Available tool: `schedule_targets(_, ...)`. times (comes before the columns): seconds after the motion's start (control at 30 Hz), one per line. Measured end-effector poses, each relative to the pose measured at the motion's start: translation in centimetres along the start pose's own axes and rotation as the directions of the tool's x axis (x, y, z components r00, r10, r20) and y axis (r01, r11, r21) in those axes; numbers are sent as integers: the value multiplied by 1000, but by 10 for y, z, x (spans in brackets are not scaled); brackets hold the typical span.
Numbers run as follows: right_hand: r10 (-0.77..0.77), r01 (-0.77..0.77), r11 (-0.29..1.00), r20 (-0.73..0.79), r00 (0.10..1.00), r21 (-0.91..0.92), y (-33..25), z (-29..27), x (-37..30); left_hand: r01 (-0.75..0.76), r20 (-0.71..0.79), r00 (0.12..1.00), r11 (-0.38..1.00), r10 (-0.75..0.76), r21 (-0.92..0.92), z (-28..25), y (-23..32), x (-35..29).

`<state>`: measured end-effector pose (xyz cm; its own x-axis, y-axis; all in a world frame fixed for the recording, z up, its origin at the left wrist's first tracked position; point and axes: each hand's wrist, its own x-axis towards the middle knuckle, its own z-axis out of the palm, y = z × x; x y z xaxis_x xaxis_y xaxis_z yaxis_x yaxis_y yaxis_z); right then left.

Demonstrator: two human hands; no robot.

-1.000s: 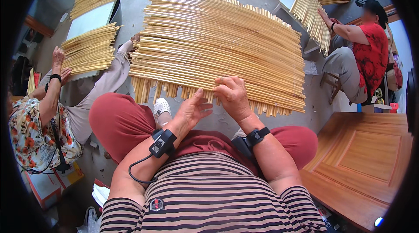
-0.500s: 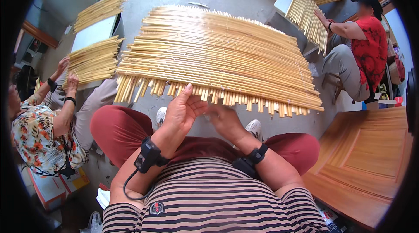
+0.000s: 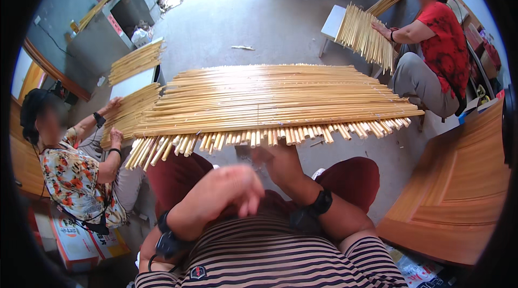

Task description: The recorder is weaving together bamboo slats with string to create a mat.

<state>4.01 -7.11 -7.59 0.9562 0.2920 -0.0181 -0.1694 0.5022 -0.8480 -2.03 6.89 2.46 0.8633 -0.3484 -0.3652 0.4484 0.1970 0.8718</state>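
A wide mat of thin yellow reed-like sticks (image 3: 270, 96) lies in front of me, with thread lines across it. Below its near edge, a lower layer of cut stick ends (image 3: 253, 138) pokes out toward me. My left hand (image 3: 224, 191) is raised over my lap, apart from the mat; it is smeared by motion, its fingers bent downward. Just under the stick ends is my right hand (image 3: 283, 169), nearest their middle. Its fingers are blurred and partly hidden, so whether it holds anything does not show.
At left, a person in a flowered shirt (image 3: 75, 174) handles sticks on a white-topped table (image 3: 132, 84). A person in red (image 3: 440, 56) works at another stick mat (image 3: 367, 34) at far right. A wooden door panel (image 3: 448, 185) lies at my right.
My left hand has drawn back from the mat's near edge toward my body. The right hand stays close below that edge. The view has tipped up, showing more of the far floor.
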Motion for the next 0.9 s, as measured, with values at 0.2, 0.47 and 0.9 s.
schedule_targets(0.2,145,-136,952,-12,989,273,-19,8,-2,-220,339,634,-259,695,941,27,49,-12)
schedule_targets(0.47,-33,-10,987,266,963,159,-58,8,3,-25,388,486,-432,783,902,26,53,24)
schedule_targets(0.9,-721,673,602,69,689,-430,-98,-3,23,90,297,506,-392,810,916,49,96,65)
